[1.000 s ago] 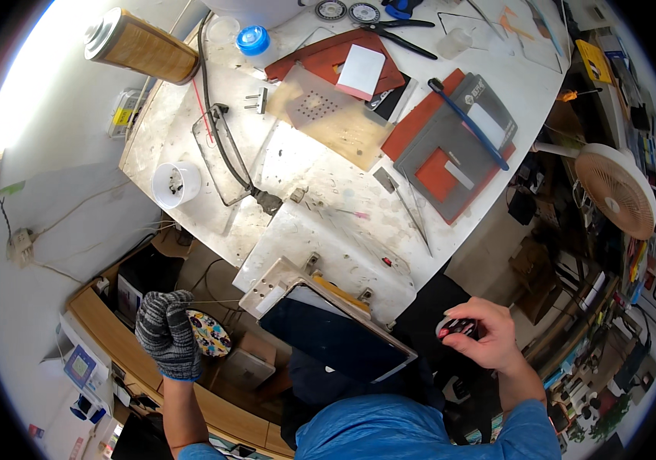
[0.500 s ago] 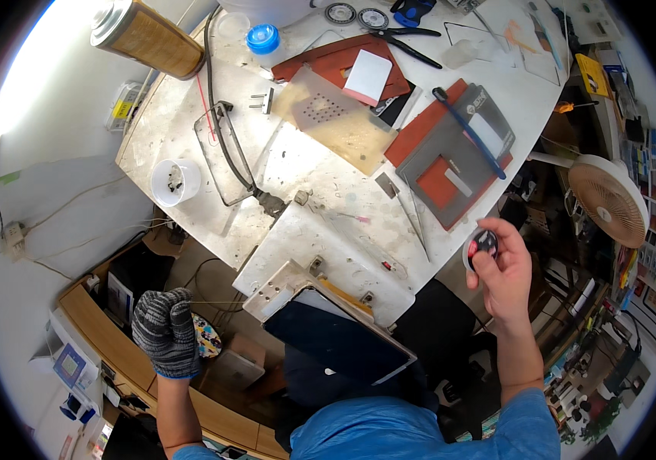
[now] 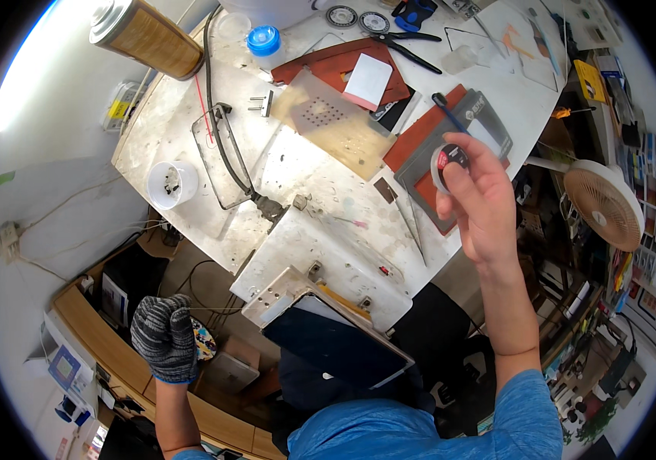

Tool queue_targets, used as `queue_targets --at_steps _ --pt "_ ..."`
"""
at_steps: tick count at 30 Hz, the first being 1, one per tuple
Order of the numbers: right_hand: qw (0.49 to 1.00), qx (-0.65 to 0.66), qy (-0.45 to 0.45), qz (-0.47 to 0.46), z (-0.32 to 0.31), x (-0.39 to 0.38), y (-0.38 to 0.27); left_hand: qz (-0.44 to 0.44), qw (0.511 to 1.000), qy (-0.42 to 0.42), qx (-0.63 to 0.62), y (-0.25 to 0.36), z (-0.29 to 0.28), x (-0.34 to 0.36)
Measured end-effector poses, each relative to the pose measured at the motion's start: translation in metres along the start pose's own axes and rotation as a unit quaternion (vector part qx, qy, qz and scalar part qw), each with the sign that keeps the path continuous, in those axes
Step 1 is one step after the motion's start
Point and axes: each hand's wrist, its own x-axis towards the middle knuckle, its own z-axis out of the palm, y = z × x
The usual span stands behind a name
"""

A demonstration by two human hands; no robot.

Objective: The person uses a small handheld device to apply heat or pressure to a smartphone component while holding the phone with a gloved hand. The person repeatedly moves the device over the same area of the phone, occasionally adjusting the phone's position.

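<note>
My left hand [image 3: 162, 337], in a grey knit glove, is closed on a thin wire [image 3: 214, 309] that runs rightward toward a metal fixture [image 3: 268, 302]. A patterned, multicoloured object [image 3: 204, 337] shows beside the glove. A dark flat screen [image 3: 328, 343] leans on the fixture at the bench's front, between my hands. My bare right hand [image 3: 477, 199] grips a small round spool [image 3: 451, 159] with a black and red label, raised above grey and red mats [image 3: 492, 103] at the bench's right.
The worn white bench [image 3: 167, 123] holds a tall can [image 3: 152, 42], a white cup [image 3: 168, 185], a cable [image 3: 221, 138], a blue-lidded jar [image 3: 265, 42], black pliers [image 3: 412, 54] and tweezers [image 3: 412, 226]. A fan [image 3: 600, 207] stands right, beside crowded shelves.
My right hand with the spool has risen from beside the screen up and forward over the right side of the bench. My gloved left hand has shifted slightly left.
</note>
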Motion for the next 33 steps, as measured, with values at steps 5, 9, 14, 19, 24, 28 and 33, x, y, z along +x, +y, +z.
queue_targets --at_steps 5,9,14,19,24,28,33 --pt "0.999 -0.013 0.030 0.006 0.001 0.001 -0.004 0.010 1.000 -0.004 0.023 0.002 -0.003 -0.001" --pt "0.999 -0.016 0.046 0.014 -0.012 -0.008 0.004 0.019 0.998 -0.017 0.049 -0.001 -0.004 -0.004" --pt "0.997 -0.008 0.060 0.044 -0.029 -0.037 0.011 0.026 0.999 -0.020 0.037 -0.004 -0.004 -0.015" --pt "0.996 0.008 0.065 0.058 -0.045 -0.077 0.015 0.032 0.999 0.007 0.039 -0.007 -0.006 -0.019" --pt "0.995 0.039 0.074 0.062 -0.051 -0.104 0.019 0.052 0.997 -0.011 0.050 -0.014 -0.011 -0.026" --pt "0.995 0.053 0.056 0.060 -0.054 -0.119 0.020 0.080 0.993 -0.014 0.086 -0.024 -0.016 -0.037" --pt "0.996 0.055 0.036 0.061 -0.054 -0.126 0.023 0.068 0.994 -0.024 0.080 -0.025 -0.017 -0.036"
